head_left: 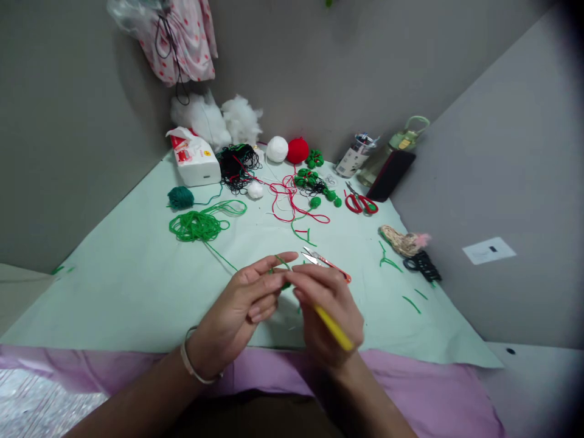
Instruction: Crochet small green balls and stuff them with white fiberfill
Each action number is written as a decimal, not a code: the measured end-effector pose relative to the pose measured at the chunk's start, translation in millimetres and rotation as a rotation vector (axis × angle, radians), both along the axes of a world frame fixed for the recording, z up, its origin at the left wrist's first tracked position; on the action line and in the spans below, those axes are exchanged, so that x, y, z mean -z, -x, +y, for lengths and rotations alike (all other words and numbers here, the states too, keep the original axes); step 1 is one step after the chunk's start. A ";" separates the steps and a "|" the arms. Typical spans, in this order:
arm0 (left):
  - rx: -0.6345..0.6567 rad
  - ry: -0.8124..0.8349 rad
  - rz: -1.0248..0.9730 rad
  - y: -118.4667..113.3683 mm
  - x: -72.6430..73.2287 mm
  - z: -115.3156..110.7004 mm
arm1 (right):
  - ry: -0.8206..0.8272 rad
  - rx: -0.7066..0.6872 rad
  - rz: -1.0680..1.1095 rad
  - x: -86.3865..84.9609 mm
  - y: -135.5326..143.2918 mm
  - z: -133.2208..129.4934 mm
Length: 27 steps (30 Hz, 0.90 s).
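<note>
My left hand (pixel 250 296) is closed in a pinch on a small piece of green yarn work (pixel 286 285), mostly hidden by the fingers. A green strand loops over its index finger and runs back to a loose green yarn heap (pixel 197 225) on the left. Gripped in my right hand (pixel 329 304) is a crochet hook with a yellow handle (pixel 335 328); its tip meets the green work between both hands. Just behind the right fingers lie thread snips (pixel 335 267) with orange handles, partly covered.
At the back are a tissue box (pixel 198 164), white stuffing (pixel 241 120), white and red yarn balls (pixel 298 150) and tangled black yarn (pixel 238 167). To the right stand a pen holder (pixel 354 157) and a bottle (pixel 401 146), near red-handled scissors (pixel 360 202) and green yarn scraps (pixel 411 304).
</note>
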<state>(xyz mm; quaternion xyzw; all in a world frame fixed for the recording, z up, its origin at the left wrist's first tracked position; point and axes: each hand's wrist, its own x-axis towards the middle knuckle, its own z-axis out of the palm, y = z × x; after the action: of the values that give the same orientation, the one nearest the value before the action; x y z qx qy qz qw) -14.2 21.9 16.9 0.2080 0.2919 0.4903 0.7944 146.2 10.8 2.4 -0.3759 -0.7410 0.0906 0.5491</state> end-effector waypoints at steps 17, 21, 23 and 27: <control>-0.123 -0.186 0.231 1.7 6.3 -5.5 | 0.487 -0.342 0.605 -11.5 -3.1 12.0; -0.135 -0.186 0.257 3.1 2.3 -6.2 | 0.456 -0.301 0.531 -14.9 -4.8 8.5; -0.142 -0.198 0.270 3.3 1.1 -6.3 | 0.411 -0.269 0.456 -15.7 -6.1 5.0; -0.161 -0.225 0.302 3.1 1.5 -6.8 | 0.302 -0.241 0.278 -18.8 -8.7 -0.3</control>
<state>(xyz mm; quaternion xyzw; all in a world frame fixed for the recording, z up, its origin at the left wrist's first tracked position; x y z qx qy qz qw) -17.3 15.1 15.4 0.3426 0.3670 0.5448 0.6717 154.9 10.4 21.2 -0.3467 -0.6758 0.3161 0.5685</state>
